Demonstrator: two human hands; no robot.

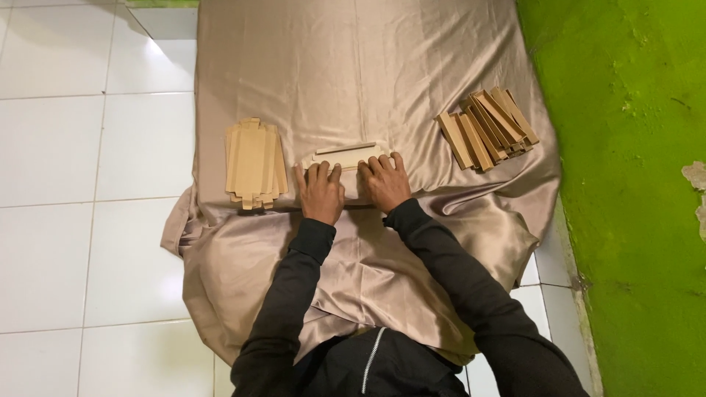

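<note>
Flat tan cardboard box blank (346, 156), frame centre, lies on beige satin cloth (353, 66). Left hand (321, 192) and right hand (385, 181) press it, fingers spread, palms down. Stacked flat blanks (254, 163) lie left; folded cardboard boxes (487, 129) upper right, beside green wall (632, 184).

Tan cardboard piece (346, 156), taupe satin cloth (353, 73)

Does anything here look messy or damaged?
The folded cardboard pieces on the right lie fanned and overlapping, unlike the neat flat stack on the left. The green wall has a patch of peeled paint at its right edge.
</note>
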